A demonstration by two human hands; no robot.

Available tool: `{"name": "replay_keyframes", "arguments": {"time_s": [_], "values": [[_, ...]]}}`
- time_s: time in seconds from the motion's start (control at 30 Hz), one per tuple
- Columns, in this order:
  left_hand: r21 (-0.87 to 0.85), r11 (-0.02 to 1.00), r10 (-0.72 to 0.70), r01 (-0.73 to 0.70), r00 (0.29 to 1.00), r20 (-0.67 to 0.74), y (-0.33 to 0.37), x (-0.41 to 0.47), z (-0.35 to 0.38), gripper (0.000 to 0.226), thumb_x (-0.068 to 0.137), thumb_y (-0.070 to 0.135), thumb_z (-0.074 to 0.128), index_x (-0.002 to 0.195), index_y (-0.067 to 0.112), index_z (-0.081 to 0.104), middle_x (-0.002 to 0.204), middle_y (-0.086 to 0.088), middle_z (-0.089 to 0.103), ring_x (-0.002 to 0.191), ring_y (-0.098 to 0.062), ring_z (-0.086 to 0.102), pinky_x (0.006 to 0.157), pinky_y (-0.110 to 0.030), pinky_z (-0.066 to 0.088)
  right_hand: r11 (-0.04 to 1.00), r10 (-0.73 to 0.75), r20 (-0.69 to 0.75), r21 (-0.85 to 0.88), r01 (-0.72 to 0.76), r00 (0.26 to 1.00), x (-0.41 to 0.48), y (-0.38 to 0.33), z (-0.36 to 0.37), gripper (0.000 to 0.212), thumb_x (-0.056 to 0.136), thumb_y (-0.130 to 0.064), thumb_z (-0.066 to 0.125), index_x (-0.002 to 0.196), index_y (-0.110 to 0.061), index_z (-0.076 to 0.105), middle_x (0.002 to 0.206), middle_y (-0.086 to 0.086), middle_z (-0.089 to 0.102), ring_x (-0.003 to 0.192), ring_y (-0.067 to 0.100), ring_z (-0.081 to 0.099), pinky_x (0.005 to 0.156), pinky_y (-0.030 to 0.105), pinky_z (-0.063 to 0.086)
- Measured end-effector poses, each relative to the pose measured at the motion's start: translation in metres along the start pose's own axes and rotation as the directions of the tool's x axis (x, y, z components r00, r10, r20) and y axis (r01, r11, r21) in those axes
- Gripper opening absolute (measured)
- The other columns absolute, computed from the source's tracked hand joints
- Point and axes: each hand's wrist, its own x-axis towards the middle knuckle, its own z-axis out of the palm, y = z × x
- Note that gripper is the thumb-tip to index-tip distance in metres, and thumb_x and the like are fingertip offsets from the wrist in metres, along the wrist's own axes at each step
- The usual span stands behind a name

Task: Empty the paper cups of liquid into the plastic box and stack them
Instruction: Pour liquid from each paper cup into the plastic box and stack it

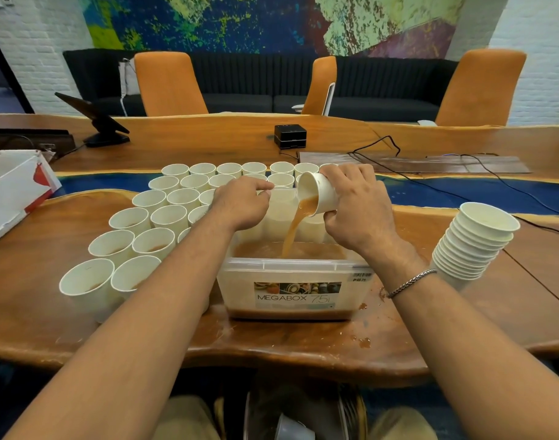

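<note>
Two bare forearms [163, 312] reached in over the near edge of the counter [65, 331], the right wrist wearing a chain bracelet [411, 282]. The right grip [357, 208] was clenched round a paper cup [319, 193], tipped mouth-left above the plastic box [290, 265]. A brown stream of liquid [292, 230] fell from the cup into the brown pool inside. The box stood at the middle of the counter, close to its near edge. The left grip [240, 201] hovered with curled fingers over the filled cups [144, 223] massed left of and behind the box; whether it pinched one could not be told. A leaning stack of empty cups [475, 242] stood toward the right edge. Brown splashes [363, 342] marked the counter beside the box.
</note>
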Motion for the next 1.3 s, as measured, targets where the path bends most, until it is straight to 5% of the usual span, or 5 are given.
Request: {"name": "replay_keyframes", "arguments": {"time_s": [0.8,1.13,1.3], "values": [[0.010,1.000,0.017,-0.018,1.000,0.022,-0.0008,0.0012,-0.0006,0.037,0.104,0.031,0.043,0.135,0.032,0.063,0.147,0.006,0.055,0.138,-0.022,0.045,0.110,-0.045,0.040,0.981,-0.167,-0.041,-0.109,0.162,0.985,-0.0022,-0.0035,-0.0009,0.068,0.075,-0.018,0.078,0.137,-0.024,0.048,0.136,0.008,0.049,0.130,0.032,0.037,0.099,0.048,0.038],[0.027,0.999,0.020,-0.021,1.000,0.017,-0.0013,0.0013,-0.0003,0.037,0.104,0.029,0.043,0.135,0.033,0.063,0.147,0.005,0.054,0.137,-0.023,0.046,0.108,-0.044,0.042,0.972,-0.209,-0.164,-0.144,0.187,0.964,-0.0011,-0.0035,-0.0011,0.070,0.071,-0.013,0.079,0.135,-0.019,0.051,0.140,0.015,0.049,0.133,0.036,0.038,0.101,0.053,0.039],[0.023,1.000,0.017,-0.017,1.000,0.006,-0.0021,0.0023,0.0013,0.035,0.104,0.032,0.044,0.133,0.035,0.064,0.147,0.005,0.055,0.137,-0.024,0.046,0.107,-0.043,0.042,0.995,-0.086,-0.029,-0.043,0.085,0.996,-0.0031,-0.0026,-0.0045,0.063,0.079,-0.030,0.071,0.136,-0.023,0.046,0.126,0.003,0.060,0.116,0.027,0.054,0.095,0.042,0.038]]}}
